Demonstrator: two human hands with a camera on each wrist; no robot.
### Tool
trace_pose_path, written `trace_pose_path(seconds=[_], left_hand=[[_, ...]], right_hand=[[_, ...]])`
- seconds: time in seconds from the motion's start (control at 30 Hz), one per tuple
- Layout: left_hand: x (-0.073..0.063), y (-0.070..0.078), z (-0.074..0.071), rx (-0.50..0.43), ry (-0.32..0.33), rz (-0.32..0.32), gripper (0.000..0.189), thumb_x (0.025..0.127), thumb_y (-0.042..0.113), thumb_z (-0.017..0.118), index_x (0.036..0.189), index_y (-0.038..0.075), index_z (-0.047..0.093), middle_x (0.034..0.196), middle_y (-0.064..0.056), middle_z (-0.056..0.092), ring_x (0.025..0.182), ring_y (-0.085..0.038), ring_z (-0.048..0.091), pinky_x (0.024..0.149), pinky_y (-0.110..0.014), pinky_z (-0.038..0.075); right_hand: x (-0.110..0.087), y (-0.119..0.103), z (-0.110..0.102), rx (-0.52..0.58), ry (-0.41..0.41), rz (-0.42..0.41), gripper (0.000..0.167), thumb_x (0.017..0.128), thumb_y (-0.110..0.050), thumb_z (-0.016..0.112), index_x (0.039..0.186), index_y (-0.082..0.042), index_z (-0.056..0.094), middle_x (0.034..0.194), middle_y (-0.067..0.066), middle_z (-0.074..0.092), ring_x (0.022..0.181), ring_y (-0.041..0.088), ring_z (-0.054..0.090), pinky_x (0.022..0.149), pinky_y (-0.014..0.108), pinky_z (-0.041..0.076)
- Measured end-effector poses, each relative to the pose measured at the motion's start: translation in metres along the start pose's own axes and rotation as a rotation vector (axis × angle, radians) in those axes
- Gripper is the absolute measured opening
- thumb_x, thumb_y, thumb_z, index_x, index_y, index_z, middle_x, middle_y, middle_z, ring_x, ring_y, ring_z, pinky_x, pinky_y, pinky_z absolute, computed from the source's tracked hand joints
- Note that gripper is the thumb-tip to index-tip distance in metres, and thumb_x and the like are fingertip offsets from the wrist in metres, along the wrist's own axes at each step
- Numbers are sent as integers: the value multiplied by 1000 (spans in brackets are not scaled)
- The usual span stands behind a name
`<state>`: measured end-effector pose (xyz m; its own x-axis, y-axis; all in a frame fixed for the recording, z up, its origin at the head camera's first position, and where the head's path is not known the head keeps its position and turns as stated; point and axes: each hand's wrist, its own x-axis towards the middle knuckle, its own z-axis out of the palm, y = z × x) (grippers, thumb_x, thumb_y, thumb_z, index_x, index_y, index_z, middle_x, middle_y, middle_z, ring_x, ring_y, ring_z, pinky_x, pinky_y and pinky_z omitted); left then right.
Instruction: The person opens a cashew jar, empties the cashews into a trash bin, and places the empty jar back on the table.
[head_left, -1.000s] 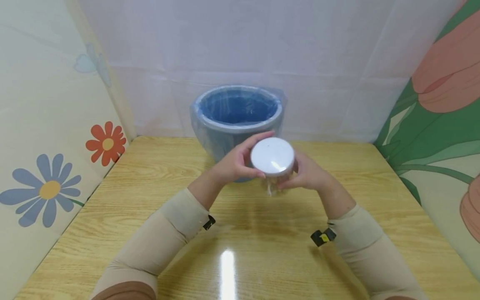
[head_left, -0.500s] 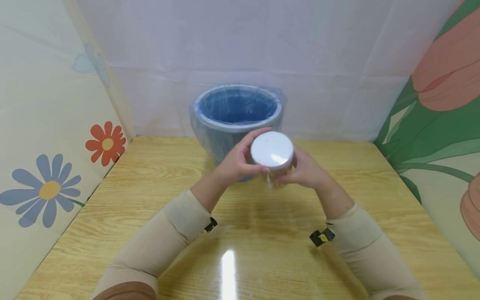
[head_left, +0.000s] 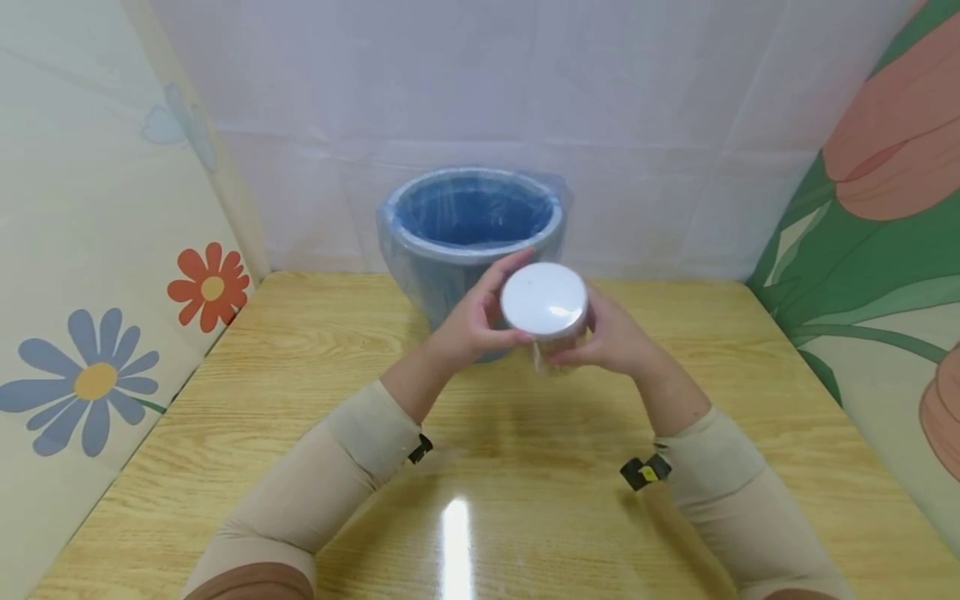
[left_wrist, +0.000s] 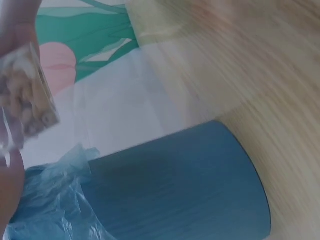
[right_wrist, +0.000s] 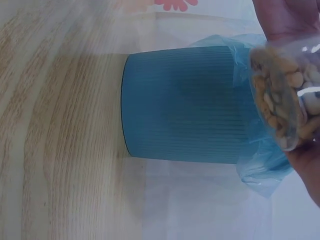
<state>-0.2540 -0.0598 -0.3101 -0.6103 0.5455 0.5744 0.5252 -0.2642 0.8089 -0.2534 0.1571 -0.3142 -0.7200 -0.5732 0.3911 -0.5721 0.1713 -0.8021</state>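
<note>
A clear jar with a round white lid (head_left: pixel 544 298) is held up over the table between both hands in the head view. My left hand (head_left: pixel 472 323) grips its left side, thumb at the front just under the lid. On the other side my right hand (head_left: pixel 611 335) grips the jar, its thumb low on the clear wall. Through the wall of the jar (right_wrist: pixel 287 95) in the right wrist view, several small tan and brown pieces show, like nuts or small snacks. The left wrist view has the jar (left_wrist: pixel 25 95) at its left edge. Most of my right fingers are hidden behind it.
Just beyond the hands a blue ribbed bin (head_left: pixel 420 287), lined with a thin clear blue bag (right_wrist: pixel 265 170), stands upright near the back wall. The wood-grain table (head_left: pixel 330 333) is bounded by flower-patterned panels at left and right and a white sheet behind.
Over the last second both hands have raised the jar slightly and brought it a little toward the bin. Both keep their grip, and the lid stays on.
</note>
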Motion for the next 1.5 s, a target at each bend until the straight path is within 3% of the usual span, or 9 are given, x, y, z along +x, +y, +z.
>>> trace_pose_path(seconds=[0.1,0.33,0.57,0.83,1.07,1.23,1.33,1.5], left_hand=[[0,-1,-4,-28,-69,11,102,70,27,78,145,4,13,140,-21,30,124,-29,38,104,-41,33],[0,-1,-7,-14,-128,23,96,70,23,78,142,-2,20,138,-21,33,124,-27,38,105,-42,31],[0,-1,-5,18,-102,14,90,68,18,76,140,-2,26,137,-19,37,123,-27,39,105,-42,31],[1,-7,-2,26,-2,18,90,69,23,77,139,-2,27,133,-22,39,119,-27,43,104,-40,33],[1,-6,2,110,103,-15,84,69,-5,71,141,3,28,133,-19,42,117,-28,46,103,-37,35],[1,-7,4,181,149,-36,86,67,-5,73,141,5,30,133,-15,44,116,-25,49,101,-34,38],[0,-8,3,167,135,-31,87,66,-5,74,140,5,30,133,-14,43,117,-24,48,102,-34,37],[0,-8,-4,86,31,-19,87,67,-4,72,141,2,26,136,-17,39,121,-25,43,104,-37,34]], right_hand=[[-1,3,-3,22,-50,-63,99,56,2,82,140,-4,30,134,13,42,124,26,38,106,48,27],[-3,4,-5,28,-113,-98,97,56,2,82,138,-1,31,134,12,43,122,23,40,105,45,30],[-2,5,-4,48,-125,-91,97,57,2,81,139,-1,29,134,14,41,123,25,39,105,47,29],[0,-8,0,-12,-42,3,92,58,5,80,136,4,31,131,19,44,122,31,39,105,49,27],[1,-25,5,-39,33,93,95,60,6,79,139,2,26,134,20,40,125,33,35,107,50,23],[1,-23,6,-63,73,133,97,59,3,81,140,0,27,135,18,41,125,31,36,107,49,25],[1,-20,6,-66,73,137,97,59,2,81,140,-1,27,135,17,41,125,31,36,107,49,25],[1,-1,1,-56,38,81,98,59,-1,83,140,-6,29,134,13,43,125,28,37,107,49,24]])
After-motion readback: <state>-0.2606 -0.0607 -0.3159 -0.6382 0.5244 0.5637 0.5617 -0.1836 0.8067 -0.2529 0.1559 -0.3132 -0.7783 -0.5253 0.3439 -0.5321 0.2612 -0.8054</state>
